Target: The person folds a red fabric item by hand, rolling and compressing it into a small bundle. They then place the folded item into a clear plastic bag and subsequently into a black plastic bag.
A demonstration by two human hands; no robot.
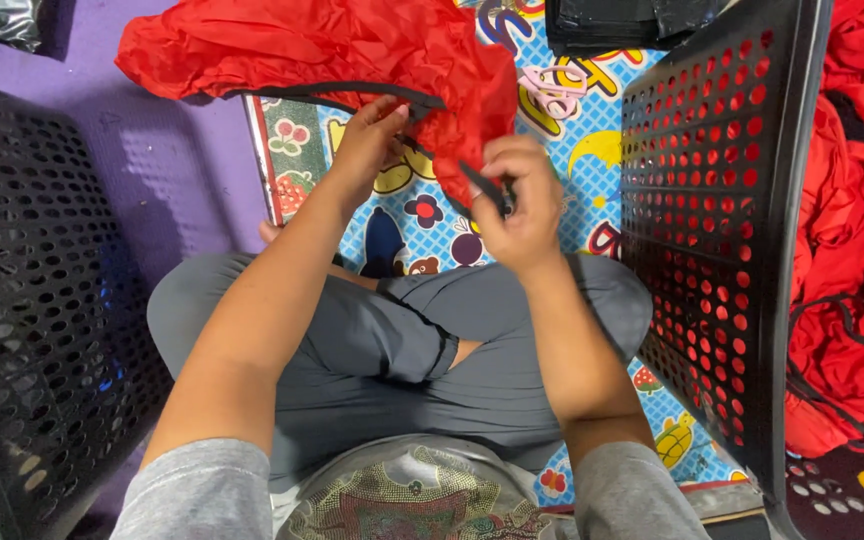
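Underfoot lies a bright play mat printed with cartoon fruit, letters and animals, laid over a purple floor, and the person sits cross-legged on it in grey trousers. At the far left stands a black perforated crate, tilted, its inside not visible from here. Next comes the left hand, its fingers closed on the black-trimmed edge of a red fabric piece which spreads in loose folds across the top of the view. That cloth looks thin, light and slippery, a crumpling nylon-like weave with no stiffness of its own, so it will sag and slide wherever it is not pinched. Its black binding is the firmer part and, by my judgement, the best place to take hold, since the seam gives the fingers a ridge. Further right, the right hand is curled tight around a lower fold of the same fabric and a dark strip of trim; whether it also grips a small tool I cannot tell. Beyond the hands a pale pink clip-like object rests on the mat. Rightmost, a 2nd black perforated crate stands beside a heap of similar red fabric
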